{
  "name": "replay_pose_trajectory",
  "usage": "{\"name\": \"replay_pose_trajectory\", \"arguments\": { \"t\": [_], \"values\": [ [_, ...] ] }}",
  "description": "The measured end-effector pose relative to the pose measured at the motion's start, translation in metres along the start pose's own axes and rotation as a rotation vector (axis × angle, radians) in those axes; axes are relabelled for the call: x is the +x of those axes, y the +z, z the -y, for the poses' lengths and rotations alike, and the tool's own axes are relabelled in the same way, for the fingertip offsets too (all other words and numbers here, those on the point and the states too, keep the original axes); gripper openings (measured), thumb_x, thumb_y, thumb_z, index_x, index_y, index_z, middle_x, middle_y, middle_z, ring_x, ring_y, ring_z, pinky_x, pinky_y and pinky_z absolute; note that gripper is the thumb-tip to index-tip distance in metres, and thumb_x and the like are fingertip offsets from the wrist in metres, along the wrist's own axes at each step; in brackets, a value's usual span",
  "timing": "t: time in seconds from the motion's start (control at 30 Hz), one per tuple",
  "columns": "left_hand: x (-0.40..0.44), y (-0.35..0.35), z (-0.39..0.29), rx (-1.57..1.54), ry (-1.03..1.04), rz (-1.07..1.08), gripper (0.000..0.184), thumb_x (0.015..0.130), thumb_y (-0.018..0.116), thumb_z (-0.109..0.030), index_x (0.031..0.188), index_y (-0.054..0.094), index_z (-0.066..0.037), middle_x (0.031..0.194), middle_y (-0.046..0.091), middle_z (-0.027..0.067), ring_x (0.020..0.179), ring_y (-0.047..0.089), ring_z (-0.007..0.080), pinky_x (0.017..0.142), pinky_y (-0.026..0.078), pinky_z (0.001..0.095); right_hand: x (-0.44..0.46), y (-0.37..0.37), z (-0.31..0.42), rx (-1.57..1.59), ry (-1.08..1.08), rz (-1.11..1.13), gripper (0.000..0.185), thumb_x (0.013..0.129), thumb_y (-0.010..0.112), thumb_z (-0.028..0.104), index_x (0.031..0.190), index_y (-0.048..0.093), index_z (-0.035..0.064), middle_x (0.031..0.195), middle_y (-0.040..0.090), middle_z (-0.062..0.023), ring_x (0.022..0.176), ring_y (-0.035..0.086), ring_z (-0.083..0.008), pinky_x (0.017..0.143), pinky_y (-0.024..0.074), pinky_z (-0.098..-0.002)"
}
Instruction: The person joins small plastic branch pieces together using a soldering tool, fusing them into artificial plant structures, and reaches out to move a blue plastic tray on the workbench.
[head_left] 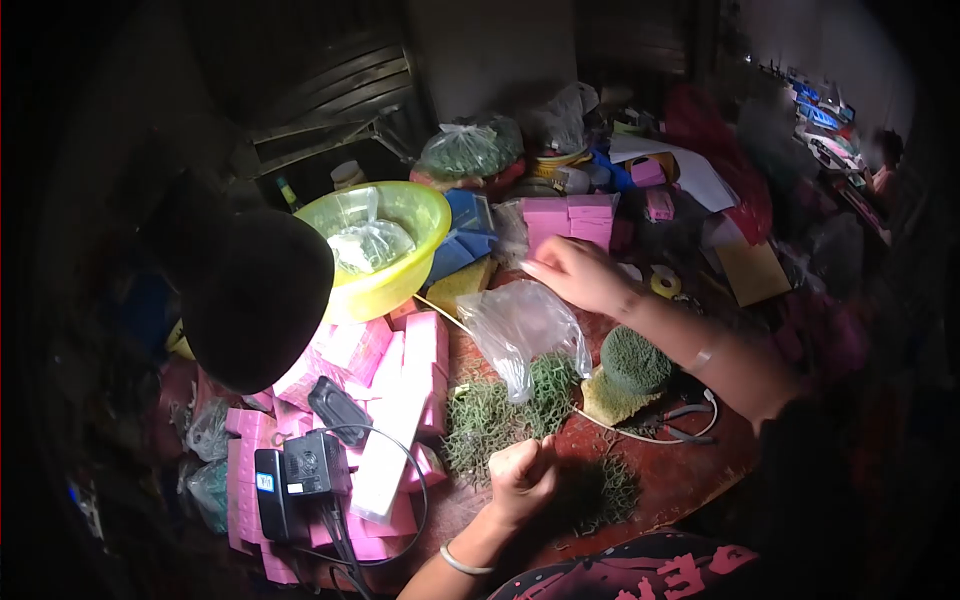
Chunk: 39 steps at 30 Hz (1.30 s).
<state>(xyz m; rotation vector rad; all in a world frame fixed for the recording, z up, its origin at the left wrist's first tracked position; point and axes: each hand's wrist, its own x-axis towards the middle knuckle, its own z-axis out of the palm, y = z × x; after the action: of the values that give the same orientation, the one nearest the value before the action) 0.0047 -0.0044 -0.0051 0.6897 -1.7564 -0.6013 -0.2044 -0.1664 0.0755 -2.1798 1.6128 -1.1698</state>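
Observation:
My left hand is closed in a fist at the front of the red table, beside a loose heap of small green twisted pieces. Whatever it may grip is hidden. Above a clear plastic bag, my right hand reaches in from the right with fingers bent together; anything between them is too small to make out. The bag lies crumpled against the green heap. A round, dark green bristly ball rests on a yellow sponge-like piece under my right forearm.
A yellow basin holding a plastic bag stands behind pink blocks. Black electronic devices with cables lie on the left blocks. A dark lamp head overhangs the left. Pliers lie right. Another person sits far right.

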Motion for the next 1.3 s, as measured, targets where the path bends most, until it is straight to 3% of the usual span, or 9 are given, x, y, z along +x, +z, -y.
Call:
{"name": "replay_pose_trajectory", "arguments": {
  "t": [0.07,0.13,0.23,0.33,0.5,0.57,0.7,1.03,1.3],
  "values": [
    [0.001,0.000,0.000,-0.019,0.012,-0.009,0.044,0.079,0.067,0.011,0.058,0.032,-0.007,0.048,0.029,0.0053,0.038,0.029,0.0178,0.040,0.025,0.0325,0.053,0.032,0.009,0.049,0.367,0.113,0.049,0.088,0.067,0.041,0.102,0.061,-0.0054,0.087,0.068,-0.0211,0.079,0.068,-0.0334,0.070,0.0518,-0.0420],
    [0.003,-0.001,-0.001,-0.007,0.045,0.012,0.044,0.079,0.067,0.011,0.058,0.033,-0.007,0.049,0.029,0.0055,0.038,0.029,0.0190,0.040,0.025,0.0332,0.099,0.081,-0.023,0.314,0.676,0.155,0.055,0.088,0.067,0.042,0.109,0.061,-0.0081,0.090,0.069,-0.0202,0.078,0.069,-0.0296,0.063,0.0541,-0.0389],
    [0.003,-0.001,0.002,0.006,0.069,0.009,0.044,0.078,0.067,0.011,0.058,0.033,-0.007,0.049,0.029,0.0056,0.038,0.030,0.0192,0.040,0.025,0.0333,0.109,0.098,-0.007,0.545,0.885,-0.067,0.045,0.090,0.065,0.043,0.103,0.061,0.0010,0.085,0.064,-0.0107,0.070,0.065,-0.0201,0.050,0.0545,-0.0268],
    [0.003,-0.001,0.001,-0.016,0.046,0.002,0.043,0.079,0.067,0.011,0.058,0.033,-0.007,0.049,0.029,0.0056,0.039,0.030,0.0190,0.041,0.026,0.0331,0.117,0.109,-0.015,0.787,0.926,-0.155,0.041,0.089,0.066,0.037,0.107,0.060,0.0010,0.091,0.064,-0.0122,0.070,0.065,-0.0205,0.056,0.0596,-0.0292],
    [-0.003,-0.002,0.004,-0.045,-0.115,0.017,0.039,0.081,0.068,0.006,0.061,0.037,-0.005,0.053,0.033,0.0092,0.042,0.036,0.0228,0.043,0.030,0.0336,0.117,0.087,-0.035,1.002,0.872,-0.120,0.025,0.090,0.066,0.019,0.106,0.059,0.0005,0.097,0.064,-0.0113,0.079,0.066,-0.0251,0.062,0.0622,-0.0332],
    [-0.001,-0.003,0.001,-0.043,-0.120,0.015,0.040,0.081,0.068,0.006,0.061,0.035,-0.005,0.053,0.032,0.0088,0.042,0.034,0.0219,0.043,0.030,0.0331,0.108,0.074,-0.027,1.009,0.810,-0.134,0.040,0.089,0.068,0.015,0.119,0.052,-0.0065,0.120,0.055,-0.0178,0.094,0.063,-0.0295,0.063,0.0632,-0.0346],
    [0.001,-0.002,-0.001,-0.053,-0.133,0.000,0.041,0.082,0.067,0.006,0.061,0.034,-0.005,0.053,0.030,0.0076,0.044,0.029,0.0192,0.043,0.028,0.0319,0.084,0.054,-0.024,1.124,0.691,-0.058,0.033,0.089,0.068,0.014,0.110,0.050,-0.0049,0.109,0.054,-0.0154,0.087,0.062,-0.0283,0.071,0.0628,-0.0379],
    [-0.001,0.001,0.003,-0.083,-0.168,-0.046,0.042,0.084,0.066,0.006,0.061,0.033,-0.005,0.053,0.024,0.0021,0.048,0.022,0.0112,0.042,0.024,0.0289,0.085,0.009,-0.016,1.047,0.619,-0.059,0.023,0.088,0.068,0.017,0.099,0.057,0.0009,0.097,0.058,-0.0080,0.079,0.063,-0.0221,0.065,0.0616,-0.0339],
    [-0.004,-0.001,0.005,-0.062,-0.202,0.004,0.037,0.083,0.068,0.002,0.063,0.037,-0.005,0.053,0.034,0.0086,0.043,0.034,0.0214,0.043,0.032,0.0333,0.039,-0.025,-0.024,1.044,0.523,-0.083,0.016,0.091,0.067,0.016,0.090,0.057,0.0036,0.094,0.062,-0.0067,0.081,0.066,-0.0212,0.072,0.0606,-0.0346]
  ]
}}
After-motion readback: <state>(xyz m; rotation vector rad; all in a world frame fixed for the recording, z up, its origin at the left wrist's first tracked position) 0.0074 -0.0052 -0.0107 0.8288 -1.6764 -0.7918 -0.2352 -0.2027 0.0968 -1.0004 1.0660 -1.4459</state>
